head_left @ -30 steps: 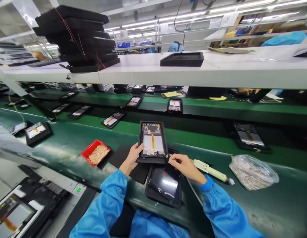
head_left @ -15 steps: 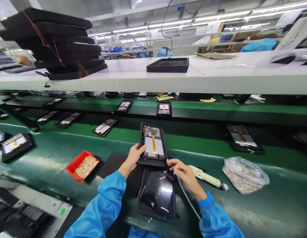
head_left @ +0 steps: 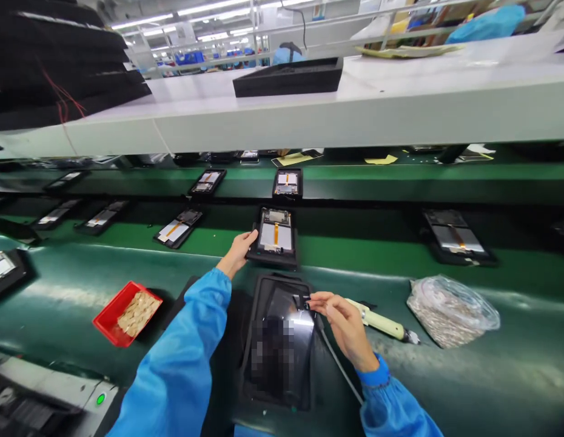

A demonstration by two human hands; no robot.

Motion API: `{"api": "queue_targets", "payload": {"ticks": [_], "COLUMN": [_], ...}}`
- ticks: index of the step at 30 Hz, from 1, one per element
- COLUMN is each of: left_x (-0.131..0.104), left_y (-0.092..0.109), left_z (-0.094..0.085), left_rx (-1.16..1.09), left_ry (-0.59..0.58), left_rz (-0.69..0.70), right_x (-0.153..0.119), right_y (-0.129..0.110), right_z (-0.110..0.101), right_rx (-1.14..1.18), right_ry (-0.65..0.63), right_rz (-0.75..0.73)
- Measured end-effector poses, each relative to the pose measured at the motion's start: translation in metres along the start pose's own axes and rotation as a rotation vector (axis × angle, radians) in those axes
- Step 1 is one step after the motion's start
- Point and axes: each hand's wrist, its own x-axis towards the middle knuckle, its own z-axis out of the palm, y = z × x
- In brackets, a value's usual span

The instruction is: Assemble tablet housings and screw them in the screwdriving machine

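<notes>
My left hand [head_left: 241, 251] grips the left edge of an opened tablet in a black tray [head_left: 276, 235], over the green belt. White battery panels and an orange ribbon show inside it. Nearer to me, a glossy black screen panel [head_left: 282, 340] lies in a dark foam tray. At that panel's upper right corner, my right hand [head_left: 339, 321] has its thumb and fingers pinched together, and what they hold is too small to name. Just right of this hand lies a pale green electric screwdriver [head_left: 384, 324] with a grey cable below the hand.
A red bin [head_left: 110, 315] of small tan pieces stands left; a clear bag [head_left: 450, 309] of small parts lies right. More opened tablets [head_left: 178, 228] rest along the green belt [head_left: 355, 243]. A white shelf [head_left: 382, 121] crosses above, carrying stacked black trays [head_left: 63, 67].
My left hand has moved the opened tablet forward, away from the screen panel and onto the belt. My right hand remains near the panel's corner. The camera view has shifted.
</notes>
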Motion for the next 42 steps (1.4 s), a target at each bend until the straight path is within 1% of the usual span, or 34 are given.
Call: {"api": "queue_targets", "payload": {"ticks": [1, 2, 3, 4, 5, 6, 7, 8, 10, 11, 12, 13, 14, 16, 18, 22, 24, 25, 26, 27, 28, 30, 31, 32, 33, 34, 36, 37, 38, 39, 40, 41, 42], "left_x": [0.004, 0.003, -0.005, -0.020, -0.041, -0.068, -0.099, -0.131, -0.191, -0.216, -0.236, -0.250, -0.259, -0.266, -0.264, -0.258, -0.259, -0.261, -0.263, -0.266, -0.269, -0.273, -0.274, -0.273, -0.270, -0.267, -0.262, -0.261, -0.261, -0.262, -0.264, -0.266, -0.266], "left_y": [0.007, 0.013, 0.018, 0.021, 0.022, 0.019, 0.014, 0.006, -0.017, -0.030, -0.042, -0.054, -0.063, -0.076, -0.080, -0.079, -0.074, -0.071, -0.066, -0.060, -0.054, -0.041, -0.035, -0.031, -0.029, -0.029, -0.033, -0.035, -0.037, -0.038, -0.038, -0.037, -0.034], "left_z": [-0.001, -0.002, -0.005, -0.008, -0.013, -0.018, -0.023, -0.029, -0.038, -0.041, -0.044, -0.045, -0.046, -0.046, -0.046, -0.043, -0.042, -0.042, -0.042, -0.043, -0.045, -0.050, -0.054, -0.059, -0.063, -0.068, -0.076, -0.079, -0.082, -0.085, -0.088, -0.092, -0.097], "left_rx": [0.027, 0.072, 0.138, 0.225, 0.337, 0.453, 0.557, 0.663, 0.837, 0.907, 0.959, 0.994, 1.015, 1.020, 1.000, 0.955, 0.925, 0.902, 0.870, 0.825, 0.763, 0.594, 0.494, 0.389, 0.279, 0.162, -0.085, -0.197, -0.286, -0.340, -0.355, -0.334, -0.289], "left_ry": [0.037, 0.078, 0.108, 0.109, 0.079, 0.013, -0.095, -0.193, -0.297, -0.332, -0.349, -0.360, -0.362, -0.353, -0.339, -0.330, -0.345, -0.354, -0.359, -0.358, -0.347, -0.313, -0.275, -0.223, -0.169, -0.116, -0.043, -0.032, -0.027, -0.022, -0.014, 0.014, 0.075], "left_rz": [0.027, 0.083, 0.164, 0.255, 0.347, 0.418, 0.438, 0.434, 0.425, 0.425, 0.429, 0.439, 0.450, 0.467, 0.470, 0.482, 0.486, 0.478, 0.462, 0.440, 0.413, 0.356, 0.323, 0.282, 0.233, 0.176, 0.067, 0.030, 0.012, 0.011, 0.022, 0.051, 0.102], "right_x": [-0.004, -0.009, -0.014, -0.019, -0.023, -0.027, -0.030, -0.031, -0.031, -0.030, -0.028, -0.026, -0.024, -0.020, -0.019, -0.025, -0.029, -0.031, -0.032, -0.033, -0.033, -0.030, -0.027, -0.023, -0.018, -0.014, -0.006, -0.003, -0.002, -0.002, -0.003, -0.006, -0.009], "right_y": [-0.003, -0.006, -0.008, -0.009, -0.009, -0.007, -0.004, 0.001, 0.013, 0.018, 0.023, 0.026, 0.028, 0.029, 0.026, 0.013, 0.002, -0.004, -0.011, -0.018, -0.024, -0.032, -0.033, -0.032, -0.029, -0.025, -0.014, -0.009, -0.005, -0.004, -0.004, -0.007, -0.011], "right_z": [-0.002, -0.005, -0.008, -0.012, -0.016, -0.020, -0.022, -0.023, -0.020, -0.017, -0.012, -0.007, -0.002, 0.007, 0.012, 0.020, 0.028, 0.035, 0.043, 0.053, 0.065, 0.089, 0.100, 0.109, 0.115, 0.120, 0.123, 0.124, 0.125, 0.127, 0.131, 0.135, 0.141], "right_rx": [-0.095, -0.214, -0.345, -0.475, -0.585, -0.661, -0.695, -0.691, -0.638, -0.619, -0.619, -0.645, -0.695, -0.838, -0.987, -1.163, -1.172, -1.120, -1.016, -0.865, -0.689, -0.375, -0.279, -0.235, -0.239, -0.285, -0.428, -0.476, -0.484, -0.445, -0.370, -0.277, -0.190], "right_ry": [-0.025, -0.058, -0.078, -0.066, -0.018, 0.046, 0.098, 0.112, 0.028, -0.017, -0.032, -0.015, 0.021, 0.075, 0.095, 0.136, 0.192, 0.216, 0.222, 0.200, 0.145, -0.058, -0.176, -0.266, -0.303, -0.272, -0.066, 0.025, 0.058, 0.033, -0.035, -0.112, -0.181], "right_rz": [-0.012, -0.031, -0.054, -0.073, -0.074, -0.046, 0.014, 0.096, 0.246, 0.280, 0.282, 0.260, 0.227, 0.173, 0.143, 0.094, 0.039, 0.014, 0.000, 0.003, 0.018, 0.061, 0.072, 0.062, 0.034, -0.002, -0.051, -0.042, -0.005, 0.049, 0.106, 0.154, 0.192]}}
